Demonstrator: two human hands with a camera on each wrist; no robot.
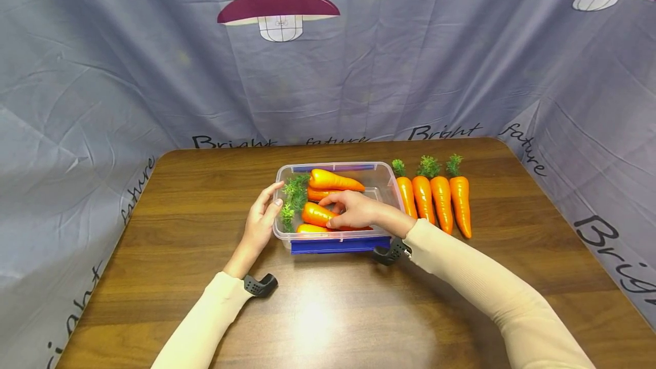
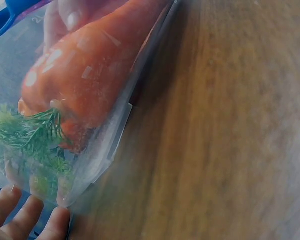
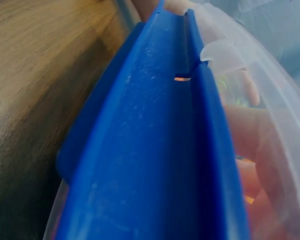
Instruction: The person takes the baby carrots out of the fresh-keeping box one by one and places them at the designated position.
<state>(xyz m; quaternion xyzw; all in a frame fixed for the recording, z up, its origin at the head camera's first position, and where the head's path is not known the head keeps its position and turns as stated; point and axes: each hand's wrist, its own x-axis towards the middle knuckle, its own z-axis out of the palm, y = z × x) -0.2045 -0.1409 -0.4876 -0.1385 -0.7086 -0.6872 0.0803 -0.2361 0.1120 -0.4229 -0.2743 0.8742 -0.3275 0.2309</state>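
A clear plastic box [image 1: 381,172] with blue side latches holds several orange carrots with leafy green tops, lying with their tops to the left. My right hand [image 1: 356,209] reaches into it from the right, thumb and fingers pinching a carrot [image 1: 314,214] near its thick end. At the box's left end, my left hand [image 1: 260,224] rests against the wall, thumb by the rim. The left wrist view shows its fingertips [image 2: 27,217] touching the clear wall, with a carrot [image 2: 85,75] visible through it. A blue latch [image 3: 140,125] fills much of the right wrist view.
Right of the box, several more carrots [image 1: 442,201] lie side by side on the wooden table [image 1: 215,187], green tops toward the back. A grey curtain [image 1: 359,84] printed with lamps and lettering hangs behind and at both sides.
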